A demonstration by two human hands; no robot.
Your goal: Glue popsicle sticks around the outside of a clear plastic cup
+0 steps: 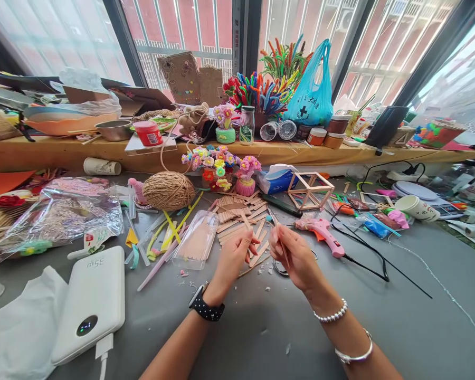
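Over the middle of the grey table, my left hand (234, 256) is closed, with a flat wooden craft stick (246, 221) rising from between thumb and forefinger. Close on its right, my right hand (295, 256) pinches a thin wooden stick (285, 247), seen nearly edge-on. Loose craft sticks (231, 212) lie in a pile just beyond both hands. Partly hidden beneath my right hand are black-handled scissors (281, 269). A pink glue gun (323, 235) rests to the right, and behind it stands an open cube frame of sticks (311, 189).
A clear plastic box (197, 240) and a ball of twine (169, 191) lie left of the sticks. Nearer is a white power bank (93, 301) with a cable. The glue gun's black cord (374, 266) crosses the right side. Craft supplies crowd the back ledge (150, 154).
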